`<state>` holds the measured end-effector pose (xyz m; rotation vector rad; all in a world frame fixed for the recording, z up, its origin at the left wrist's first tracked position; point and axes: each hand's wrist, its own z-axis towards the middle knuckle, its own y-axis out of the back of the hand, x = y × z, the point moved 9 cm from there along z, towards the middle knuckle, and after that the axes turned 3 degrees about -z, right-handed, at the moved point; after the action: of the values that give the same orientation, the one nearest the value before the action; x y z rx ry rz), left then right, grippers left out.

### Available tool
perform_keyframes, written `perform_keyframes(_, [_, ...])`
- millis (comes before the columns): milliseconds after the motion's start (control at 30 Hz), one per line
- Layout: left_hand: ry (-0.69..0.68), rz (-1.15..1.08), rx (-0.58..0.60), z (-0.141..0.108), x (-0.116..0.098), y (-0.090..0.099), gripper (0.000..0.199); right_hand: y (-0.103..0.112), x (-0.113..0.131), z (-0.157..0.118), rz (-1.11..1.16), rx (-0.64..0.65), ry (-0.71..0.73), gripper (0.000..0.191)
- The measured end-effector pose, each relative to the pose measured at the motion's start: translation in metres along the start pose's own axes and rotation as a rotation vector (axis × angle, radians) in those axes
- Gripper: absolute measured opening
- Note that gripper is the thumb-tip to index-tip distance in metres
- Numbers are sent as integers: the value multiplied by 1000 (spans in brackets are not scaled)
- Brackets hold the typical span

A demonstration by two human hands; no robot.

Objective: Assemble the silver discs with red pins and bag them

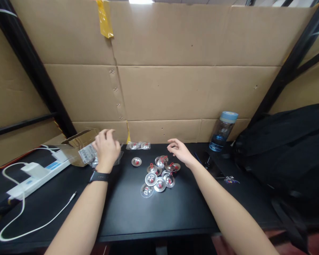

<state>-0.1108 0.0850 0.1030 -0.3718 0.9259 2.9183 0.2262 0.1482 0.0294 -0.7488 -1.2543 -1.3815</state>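
My left hand [106,148], wearing a dark watch [99,176], hovers over crumpled clear plastic bags [117,158] near the cardboard box. Its fingers are loosely bent and apart, and I see nothing in them. Above the right side of a cluster of silver finger cymbals [160,184] with red loops is my right hand [180,151]. It has its fingers slightly bent and is holding nothing visible. Several cymbals overlap on the black table [138,216]. One single cymbal [136,162] lies apart to the left. At the back, more cymbals sit in a clear packet [138,145].
An open cardboard box [81,140] stands at the left behind a white power strip [39,179] with a white cable [46,225]. On the right are a blue-lidded water bottle [223,131], a dark phone-like object [211,166], a small trinket [231,180] and a black backpack [287,152].
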Motion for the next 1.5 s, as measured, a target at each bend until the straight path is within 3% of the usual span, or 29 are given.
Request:
perform_keyframes(167, [-399,-19,302,-34,-88,-48,45,-8,-1,-1,-80,86,-3,29])
perform_keyframes(300, [-501,-18,422,-57,-114,-87,46,-15,-5,0,-141,138,3,27])
perform_keyframes(433, [-542,-16,525,-66,-111,-111,49,-22,-11,1,-172,180,-2,25])
perform_keyframes(567, [-508,-14,575,-67,-103,-118,51,-30,-10,-2,-169,230,-13,23])
perform_keyframes(800, [-527,-74,612,-70,-112,-114,48,-39,3,-6,-147,272,24,23])
perform_keyframes(1100, [-523,-119,720,-66,-115,-116,36,-33,5,-6,-224,267,47,20])
perform_keyframes(1367, [-411,-147,730,-62,-113,-112,33,-28,5,-3,-232,241,52,17])
perform_keyframes(1500, [-441,-219,773,-64,-115,-110,31,-26,2,-3,-263,232,49,15])
